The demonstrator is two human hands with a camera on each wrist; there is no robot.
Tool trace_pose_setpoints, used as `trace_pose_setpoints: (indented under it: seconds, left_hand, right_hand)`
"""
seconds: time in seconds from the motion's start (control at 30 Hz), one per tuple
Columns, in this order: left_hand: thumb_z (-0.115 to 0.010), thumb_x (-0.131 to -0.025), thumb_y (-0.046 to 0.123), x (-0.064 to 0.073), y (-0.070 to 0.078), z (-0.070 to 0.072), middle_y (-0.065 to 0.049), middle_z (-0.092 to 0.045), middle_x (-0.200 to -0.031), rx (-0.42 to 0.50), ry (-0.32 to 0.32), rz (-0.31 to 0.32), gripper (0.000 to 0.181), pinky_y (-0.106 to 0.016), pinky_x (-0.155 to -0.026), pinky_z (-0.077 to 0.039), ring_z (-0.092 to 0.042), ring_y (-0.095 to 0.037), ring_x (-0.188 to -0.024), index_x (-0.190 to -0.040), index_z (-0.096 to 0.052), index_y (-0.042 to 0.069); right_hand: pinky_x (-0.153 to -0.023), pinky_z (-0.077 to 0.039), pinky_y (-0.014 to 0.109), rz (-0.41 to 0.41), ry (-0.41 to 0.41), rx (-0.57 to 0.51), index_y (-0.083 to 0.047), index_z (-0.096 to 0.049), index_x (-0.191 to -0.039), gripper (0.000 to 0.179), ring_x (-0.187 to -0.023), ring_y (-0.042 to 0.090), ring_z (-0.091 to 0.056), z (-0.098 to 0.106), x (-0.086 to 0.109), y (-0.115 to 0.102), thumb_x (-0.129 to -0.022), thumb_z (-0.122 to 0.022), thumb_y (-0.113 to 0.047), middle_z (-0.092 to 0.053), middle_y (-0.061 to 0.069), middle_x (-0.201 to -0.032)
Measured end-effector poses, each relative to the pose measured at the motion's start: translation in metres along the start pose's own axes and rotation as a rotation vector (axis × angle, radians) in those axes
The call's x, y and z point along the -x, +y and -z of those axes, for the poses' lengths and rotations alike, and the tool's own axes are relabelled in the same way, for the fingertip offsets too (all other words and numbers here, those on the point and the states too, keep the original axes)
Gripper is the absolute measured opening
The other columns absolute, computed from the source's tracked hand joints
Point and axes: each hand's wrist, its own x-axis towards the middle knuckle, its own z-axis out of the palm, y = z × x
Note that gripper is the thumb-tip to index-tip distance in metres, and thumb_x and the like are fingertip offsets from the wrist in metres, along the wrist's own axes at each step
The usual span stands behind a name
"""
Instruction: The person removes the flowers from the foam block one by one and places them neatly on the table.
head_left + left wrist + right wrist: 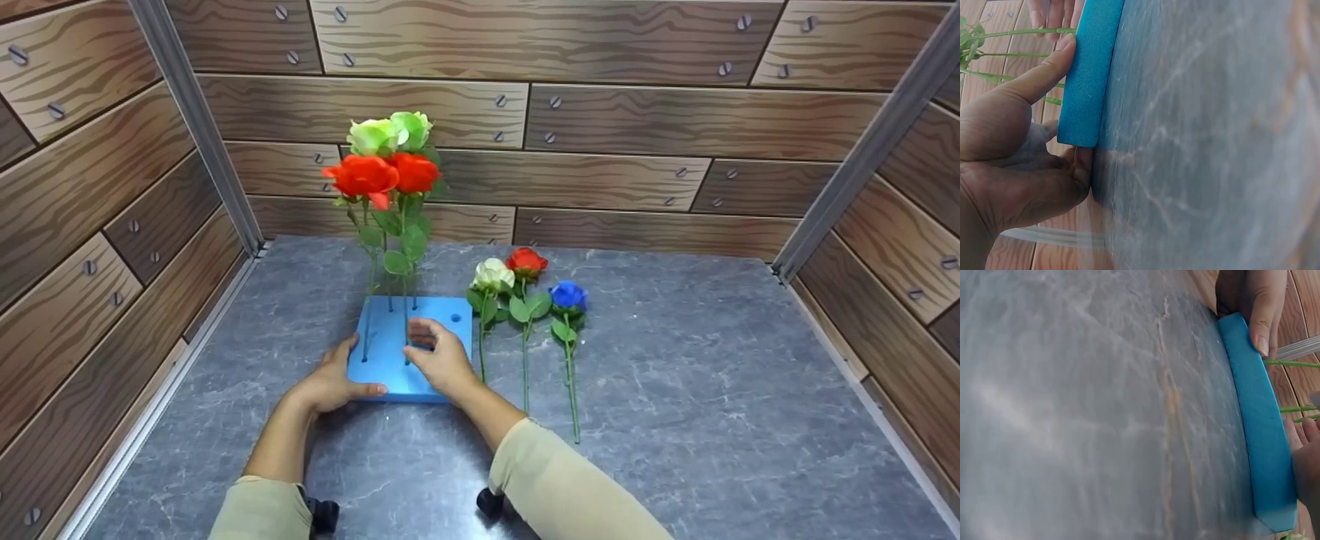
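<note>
A blue foam block (pixel 386 382) lies flat on the table, with several artificial roses standing upright in it. Two red roses (pixel 365 178) rise from the front holes and two pale green roses (pixel 373 136) from the back ones. My left hand (pixel 330 381) holds the block's near left corner, thumb over the top edge and fingers along the side; the left wrist view shows this thumb (pixel 1053 70) close up. Over the block, my right hand (pixel 444 361) is beside the front right stem (pixel 406 311), thumb and fingers apart around it. Whether it touches the stem is unclear.
Right of the block lie a white rose (pixel 493 276), a red rose (pixel 527 262) and a blue rose (pixel 568 295), heads toward the back. A bare hole (pixel 455 318) shows in the block's back right. Wood-patterned walls (pixel 615 180) enclose the grey table (pixel 697 390).
</note>
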Motion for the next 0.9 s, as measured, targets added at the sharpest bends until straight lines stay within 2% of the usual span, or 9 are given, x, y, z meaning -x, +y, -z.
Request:
trace_pose_setpoints:
  seconds: [0.13,0.3,0.5,0.63,0.9]
  left_hand:
    - [-0.092,-0.088,0.042,-0.0004,0.0022,0.0007,-0.035,-0.006,-0.177,-0.01,0.0,0.001,0.127,-0.073,-0.13,-0.023,-0.01,-0.059,-0.164,-0.175,-0.006,0.007]
    - [-0.092,-0.088,0.041,0.0001,0.0022,0.0006,-0.036,-0.005,-0.177,-0.004,-0.004,-0.002,0.126,-0.073,-0.13,-0.023,-0.01,-0.059,-0.164,-0.175,-0.006,0.007]
    - [-0.092,-0.089,0.04,0.001,0.001,-0.0011,-0.036,-0.006,-0.177,0.004,-0.006,-0.005,0.126,-0.073,-0.13,-0.023,-0.011,-0.059,-0.164,-0.175,-0.006,0.007]
    - [-0.092,-0.089,0.04,0.0008,0.0014,-0.0009,-0.035,-0.006,-0.177,0.004,-0.006,-0.006,0.126,-0.073,-0.13,-0.023,-0.01,-0.059,-0.164,-0.175,-0.007,0.007]
    - [-0.092,-0.088,0.041,0.0004,0.0015,0.0004,-0.036,-0.004,-0.177,0.001,-0.016,0.001,0.127,-0.073,-0.13,-0.024,-0.01,-0.06,-0.164,-0.175,-0.005,0.008]
  right_hand:
    - [-0.102,-0.062,0.031,0.016,-0.007,0.091,-0.002,-0.063,-0.147,0.042,-0.129,0.03,-0.073,-0.0045,0.0,-0.0014,-0.106,-0.07,-0.01,-0.075,0.013,-0.135]
    - [-0.094,-0.064,0.027,0.037,0.034,0.146,-0.003,-0.072,-0.133,0.028,-0.117,0.025,-0.079,-0.0086,0.0011,-0.0017,-0.106,-0.071,-0.01,-0.08,0.012,-0.123]
    - [-0.088,-0.062,0.025,0.038,0.082,0.199,-0.008,-0.077,-0.123,0.02,-0.102,0.012,-0.077,-0.0101,0.0017,-0.0006,-0.106,-0.072,-0.016,-0.082,0.005,-0.114]
    - [-0.085,-0.061,0.025,0.027,0.094,0.206,-0.011,-0.078,-0.121,0.018,-0.098,0.007,-0.075,-0.0095,0.002,-0.0006,-0.106,-0.071,-0.019,-0.082,0.002,-0.112]
    - [-0.081,-0.058,0.026,0.022,0.1,0.145,-0.011,-0.078,-0.12,0.017,-0.09,0.007,-0.07,-0.007,0.0037,-0.0002,-0.106,-0.071,-0.017,-0.08,0.002,-0.105]
